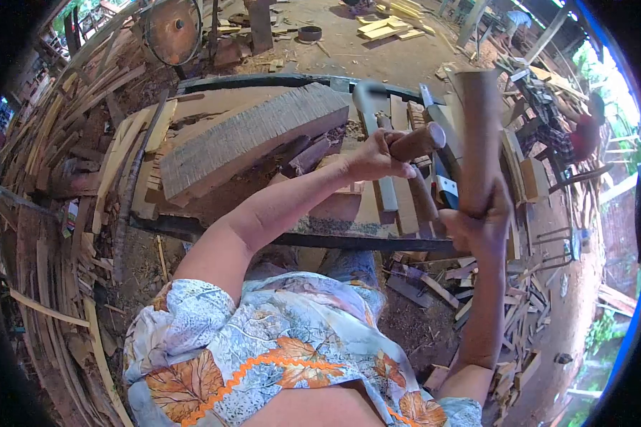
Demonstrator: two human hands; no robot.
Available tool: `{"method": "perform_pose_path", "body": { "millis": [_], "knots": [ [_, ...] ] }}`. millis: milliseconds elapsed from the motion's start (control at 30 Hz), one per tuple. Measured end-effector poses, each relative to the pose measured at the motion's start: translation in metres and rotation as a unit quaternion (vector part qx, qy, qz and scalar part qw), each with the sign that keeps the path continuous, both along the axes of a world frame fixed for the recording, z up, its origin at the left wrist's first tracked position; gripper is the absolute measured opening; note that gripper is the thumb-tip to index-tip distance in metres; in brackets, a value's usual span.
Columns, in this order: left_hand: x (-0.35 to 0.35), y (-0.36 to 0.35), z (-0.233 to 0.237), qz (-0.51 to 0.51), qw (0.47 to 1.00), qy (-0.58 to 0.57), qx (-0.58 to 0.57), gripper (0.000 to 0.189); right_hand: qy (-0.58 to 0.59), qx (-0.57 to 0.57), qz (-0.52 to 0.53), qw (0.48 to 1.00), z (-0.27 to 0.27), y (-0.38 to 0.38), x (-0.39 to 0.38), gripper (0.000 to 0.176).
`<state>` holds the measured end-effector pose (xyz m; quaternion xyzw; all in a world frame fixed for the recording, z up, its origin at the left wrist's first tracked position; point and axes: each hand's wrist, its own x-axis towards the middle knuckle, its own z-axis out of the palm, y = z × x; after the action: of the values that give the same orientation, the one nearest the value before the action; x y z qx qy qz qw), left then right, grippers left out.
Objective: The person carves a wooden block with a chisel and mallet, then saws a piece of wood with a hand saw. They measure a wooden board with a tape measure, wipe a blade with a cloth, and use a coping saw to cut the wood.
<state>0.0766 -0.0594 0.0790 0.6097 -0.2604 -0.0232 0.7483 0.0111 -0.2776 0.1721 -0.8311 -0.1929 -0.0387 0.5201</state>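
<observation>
My left hand (pixel 372 158), closed, grips a short round wooden handle (pixel 417 142) with a pale worn end facing right. Any blade on it is hidden from this view. In my right hand (pixel 486 217), a thick wooden club (pixel 479 124) stands upright, slightly blurred, to the right of that handle. Beneath my left hand a pale straight bar (pixel 386 193) lies on the workbench (pixel 313 228) among wooden strips. Left of it, a large rough-sawn wooden block (pixel 256 139) rests at a slant across the bench.
Scrap wood (pixel 516 313) lies on the ground at the right, and long planks (pixel 50 285) are stacked at the left. A round disc (pixel 172 32) stands beyond the bench. Yellow boards (pixel 392 28) lie on the far ground. Another person (pixel 584 135) is at the right.
</observation>
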Motion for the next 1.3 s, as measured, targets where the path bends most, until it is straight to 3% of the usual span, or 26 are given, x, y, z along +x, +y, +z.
{"method": "perform_pose_path", "body": {
  "millis": [67, 133, 200, 267, 367, 400, 467, 500, 600, 633, 700, 900, 1133, 1200, 1233, 1300],
  "knots": [
    [0.002, 0.0, -0.004, 0.021, 1.0, -0.005, -0.015, 0.027, 0.038, 0.157, -0.019, 0.987, 0.009, 0.008, -0.009, 0.059],
    [0.004, 0.0, -0.006, 0.016, 0.999, -0.016, -0.048, 0.027, 0.008, 0.142, -0.051, 0.988, -0.016, 0.011, -0.002, 0.059],
    [0.002, 0.006, -0.001, 0.056, 0.997, -0.018, -0.056, 0.023, 0.082, 0.093, 0.026, 0.992, -0.036, 0.018, 0.005, 0.057],
    [0.002, 0.019, 0.002, 0.081, 0.996, -0.021, -0.036, 0.018, 0.07, 0.038, 0.027, 0.996, -0.053, 0.013, 0.014, 0.058],
    [-0.004, 0.034, 0.004, 0.188, 0.981, -0.029, -0.027, 0.018, 0.151, 0.157, 0.009, 0.976, -0.087, 0.018, 0.018, 0.055],
    [-0.004, 0.035, -0.001, 0.188, 0.981, -0.029, -0.026, 0.018, 0.151, 0.158, 0.01, 0.976, -0.102, 0.021, 0.018, 0.055],
    [-0.007, 0.035, -0.007, 0.321, 0.943, -0.005, -0.09, 0.018, 0.268, 0.152, -0.052, 0.95, -0.128, 0.029, 0.013, 0.052],
    [-0.009, 0.03, -0.007, 0.408, 0.907, 0.025, -0.102, 0.021, 0.275, 0.171, -0.052, 0.945, -0.145, 0.032, 0.012, 0.047],
    [-0.018, 0.032, -0.005, 0.453, 0.89, -0.013, -0.06, 0.022, 0.254, 0.177, -0.06, 0.949, -0.182, 0.036, 0.012, 0.041],
    [-0.021, 0.031, -0.003, 0.453, 0.889, -0.011, -0.06, 0.022, 0.266, 0.163, -0.065, 0.948, -0.18, 0.037, 0.011, 0.044],
    [-0.027, 0.028, 0.001, 0.354, 0.931, -0.002, -0.088, 0.022, 0.281, 0.147, -0.071, 0.946, -0.182, 0.037, 0.011, 0.048],
    [-0.012, 0.019, -0.003, 0.294, 0.955, -0.042, 0.0, 0.018, 0.252, 0.146, -0.045, 0.956, -0.19, 0.033, 0.015, 0.04],
    [-0.009, 0.014, 0.001, 0.218, 0.975, -0.035, 0.002, 0.015, 0.267, 0.149, -0.05, 0.951, -0.187, 0.031, 0.015, 0.044],
    [-0.007, 0.011, -0.005, 0.192, 0.979, -0.036, 0.062, 0.018, 0.272, 0.142, -0.064, 0.95, -0.164, 0.029, 0.018, 0.047],
    [-0.014, 0.005, 0.006, 0.175, 0.983, -0.049, -0.004, 0.023, 0.26, 0.135, -0.07, 0.954, -0.137, 0.028, 0.019, 0.046],
    [-0.007, 0.002, -0.006, 0.179, 0.982, -0.058, 0.017, 0.021, 0.142, 0.188, -0.062, 0.97, -0.083, 0.026, 0.018, 0.043]
  ]
}}
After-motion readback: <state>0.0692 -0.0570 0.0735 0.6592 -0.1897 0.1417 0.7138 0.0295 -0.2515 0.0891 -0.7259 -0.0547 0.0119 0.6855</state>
